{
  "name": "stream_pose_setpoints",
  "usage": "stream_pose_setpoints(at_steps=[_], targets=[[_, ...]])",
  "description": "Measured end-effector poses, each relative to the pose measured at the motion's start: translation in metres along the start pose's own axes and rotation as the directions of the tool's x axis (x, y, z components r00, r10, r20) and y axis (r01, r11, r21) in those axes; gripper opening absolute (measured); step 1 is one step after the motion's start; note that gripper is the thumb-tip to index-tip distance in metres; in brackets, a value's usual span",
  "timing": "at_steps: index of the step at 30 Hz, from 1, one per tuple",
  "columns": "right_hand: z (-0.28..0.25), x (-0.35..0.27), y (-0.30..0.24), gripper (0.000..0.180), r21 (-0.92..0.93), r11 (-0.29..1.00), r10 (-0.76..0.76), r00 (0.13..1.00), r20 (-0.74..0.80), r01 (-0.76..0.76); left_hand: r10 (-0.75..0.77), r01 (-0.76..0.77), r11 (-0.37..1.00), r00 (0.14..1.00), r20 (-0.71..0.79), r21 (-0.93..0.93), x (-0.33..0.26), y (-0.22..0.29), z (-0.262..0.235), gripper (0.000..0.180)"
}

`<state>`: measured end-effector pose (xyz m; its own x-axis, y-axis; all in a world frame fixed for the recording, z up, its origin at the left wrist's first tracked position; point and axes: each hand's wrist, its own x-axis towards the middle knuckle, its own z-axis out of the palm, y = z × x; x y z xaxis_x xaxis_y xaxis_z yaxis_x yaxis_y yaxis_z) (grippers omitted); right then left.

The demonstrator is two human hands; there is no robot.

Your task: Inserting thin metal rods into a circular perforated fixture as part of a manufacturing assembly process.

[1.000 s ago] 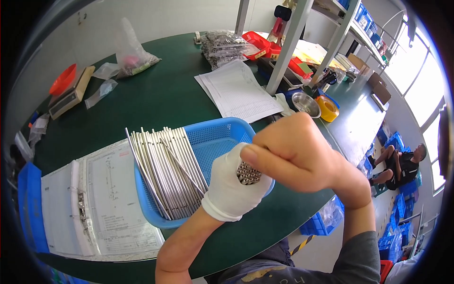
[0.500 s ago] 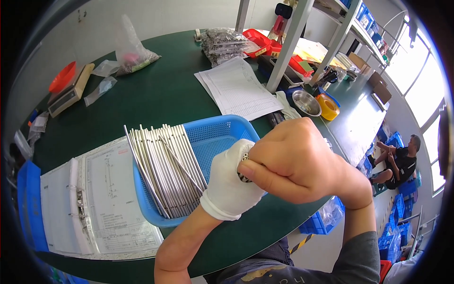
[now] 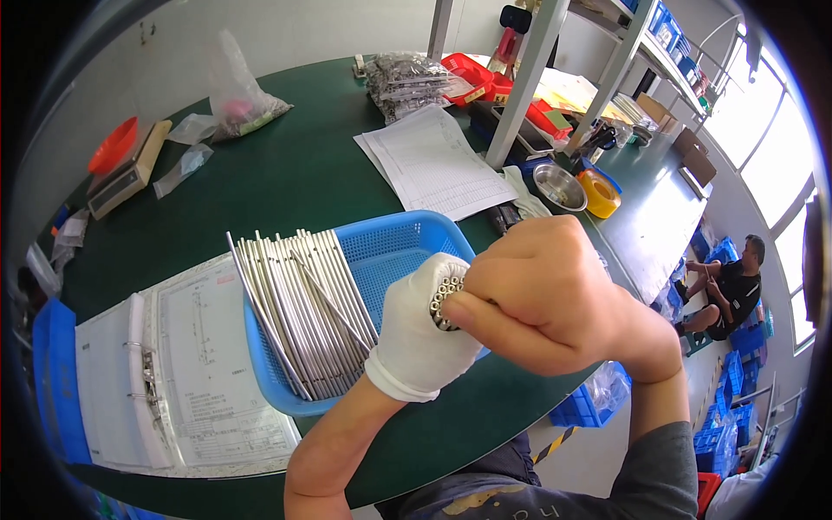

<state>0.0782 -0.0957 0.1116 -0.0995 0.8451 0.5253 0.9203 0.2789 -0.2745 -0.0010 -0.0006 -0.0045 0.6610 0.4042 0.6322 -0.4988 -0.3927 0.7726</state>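
My left hand [image 3: 419,329], in a white glove, is closed around a bundle of thin metal tubes [image 3: 440,303], whose round open ends face up beside my thumb. Bare and closed, my right hand [image 3: 542,299] is at the top of that bundle, its thumb against the tube ends. Whatever its curled fingers hold is hidden from view. Left of my hands, a blue perforated basket [image 3: 394,232] carries many more silver tubes [image 3: 299,303] laid side by side, one lying slantwise across the others.
An open ring binder [image 3: 208,373] lies left of the basket. Beyond are paper sheets [image 3: 433,160], a bag of parts [image 3: 407,82], a scale with a red pan [image 3: 130,169], a steel bowl [image 3: 559,186] and yellow tape [image 3: 600,195]. A person [image 3: 732,290] sits at far right.
My right hand has shifted slightly off the bundle's top, so more tube ends show. My left hand keeps its grip in nearly the same place.
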Motion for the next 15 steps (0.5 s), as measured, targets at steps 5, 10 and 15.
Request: stream_pose_setpoints(at_steps=[5, 10, 15], targets=[[-0.0012, -0.0034, 0.0053, 0.032, 0.0, 1.0, 0.023, 1.0, 0.012, -0.023, -0.054, 0.055, 0.998, 0.998, 0.042, -0.014, 0.0015, 0.0048, -0.0029, 0.022], [-0.0017, -0.0025, 0.0055, 0.032, 0.02, 1.0, 0.013, 0.999, 0.039, -0.014, -0.021, 0.021, 1.0, 0.999, 0.028, 0.016, 0.0021, 0.0053, -0.0031, 0.023], [-0.0017, 0.0021, 0.0079, 0.032, 0.085, 0.994, 0.057, 0.995, 0.082, -0.064, -0.03, 0.03, 1.0, 1.0, 0.006, 0.008, 0.0008, 0.0055, -0.0025, 0.024]])
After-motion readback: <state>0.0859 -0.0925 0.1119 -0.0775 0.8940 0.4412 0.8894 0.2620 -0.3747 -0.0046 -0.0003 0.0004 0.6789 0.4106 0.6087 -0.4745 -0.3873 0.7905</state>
